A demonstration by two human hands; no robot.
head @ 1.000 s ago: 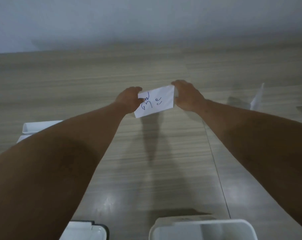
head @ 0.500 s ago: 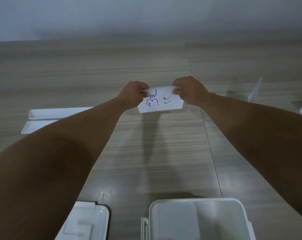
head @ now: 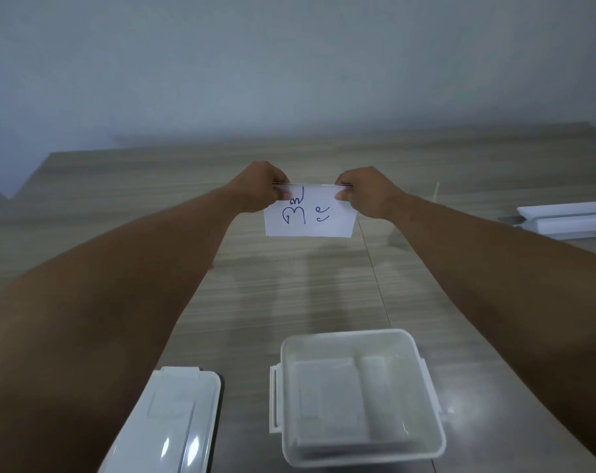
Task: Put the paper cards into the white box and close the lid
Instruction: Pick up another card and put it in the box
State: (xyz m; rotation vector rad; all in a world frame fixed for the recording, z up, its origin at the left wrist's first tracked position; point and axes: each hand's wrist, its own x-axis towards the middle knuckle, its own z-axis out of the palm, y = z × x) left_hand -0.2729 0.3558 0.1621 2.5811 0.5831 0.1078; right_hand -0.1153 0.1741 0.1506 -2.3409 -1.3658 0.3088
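2 hands hold 1 paper card above the open white box.

At frame centre the left hand (head: 262,187) and right hand (head: 365,191) each pinch a top corner of the paper card (head: 309,213), blue handwriting facing the camera. The white box (head: 353,339) sits open at lower centre on the wooden table (head: 289,285), its lid (head: 173,418) just left of it. White trays (head: 566,218) lie at the right edge.

- Paper card (head: 309,213): white, blue handwritten marks, held upright in the air by its top corners.
- White box (head: 358,397): translucent plastic, open, standing on the table, white sheets inside.
- Lid (head: 168,425): white, off, lying flat just left of the box.
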